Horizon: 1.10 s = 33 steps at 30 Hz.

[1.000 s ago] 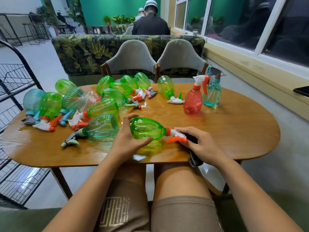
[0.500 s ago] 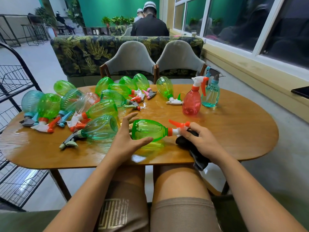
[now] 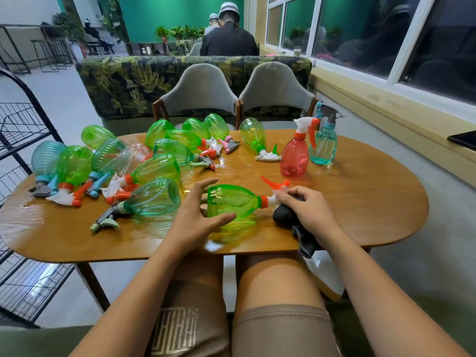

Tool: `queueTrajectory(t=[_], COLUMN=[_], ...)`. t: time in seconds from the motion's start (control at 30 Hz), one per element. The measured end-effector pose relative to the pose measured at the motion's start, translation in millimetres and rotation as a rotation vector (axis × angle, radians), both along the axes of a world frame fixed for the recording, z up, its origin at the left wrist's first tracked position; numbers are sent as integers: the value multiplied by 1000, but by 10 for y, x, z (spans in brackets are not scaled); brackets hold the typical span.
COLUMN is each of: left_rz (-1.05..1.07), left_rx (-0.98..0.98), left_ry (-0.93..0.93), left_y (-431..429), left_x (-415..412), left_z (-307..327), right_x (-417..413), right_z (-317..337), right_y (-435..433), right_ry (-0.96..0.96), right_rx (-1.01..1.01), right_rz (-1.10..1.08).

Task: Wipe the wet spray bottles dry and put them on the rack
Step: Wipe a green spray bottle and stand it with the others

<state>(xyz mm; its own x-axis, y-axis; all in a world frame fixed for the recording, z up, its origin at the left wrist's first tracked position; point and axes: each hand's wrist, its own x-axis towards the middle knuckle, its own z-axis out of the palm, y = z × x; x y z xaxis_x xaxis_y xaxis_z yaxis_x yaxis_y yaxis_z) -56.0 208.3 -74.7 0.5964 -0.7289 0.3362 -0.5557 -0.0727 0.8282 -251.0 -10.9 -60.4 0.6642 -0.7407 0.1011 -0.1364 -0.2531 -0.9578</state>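
Bottle heap (image 3: 123, 171) blocks table's left; right end (image 3: 373, 202) free.

Left hand (image 3: 195, 219) spread, right hand (image 3: 307, 213) apparently curled.

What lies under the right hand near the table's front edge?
A dark grey cloth, bunched under the right hand and trailing over the edge of the wooden table. The hand hides whether cloth touches the nozzle of the green plastic spray bottle.
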Motion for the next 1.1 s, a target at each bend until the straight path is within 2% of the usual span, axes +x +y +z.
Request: queueTrajectory(t=[0.33, 0.5, 0.83, 1.0, 1.1], left_rz=[27, 67, 30, -32, -46], left_rx=[26, 55, -22, -18, 18], left_ry=[85, 6, -96, 7, -30], left_y=[10, 29, 7, -16, -23], left_x=[-74, -86, -69, -84, -108], left_z=[73, 64, 19, 32, 52], right_x=[9, -112, -344, -681, -776], right_z=[-57, -27, -129, -123, -104], right_y=[19, 59, 159, 198, 161], right_ry=[51, 106, 226, 292, 351], right_rx=[-145, -205, -698, -775, -783], right_rz=[-58, -46, -138, 51, 153])
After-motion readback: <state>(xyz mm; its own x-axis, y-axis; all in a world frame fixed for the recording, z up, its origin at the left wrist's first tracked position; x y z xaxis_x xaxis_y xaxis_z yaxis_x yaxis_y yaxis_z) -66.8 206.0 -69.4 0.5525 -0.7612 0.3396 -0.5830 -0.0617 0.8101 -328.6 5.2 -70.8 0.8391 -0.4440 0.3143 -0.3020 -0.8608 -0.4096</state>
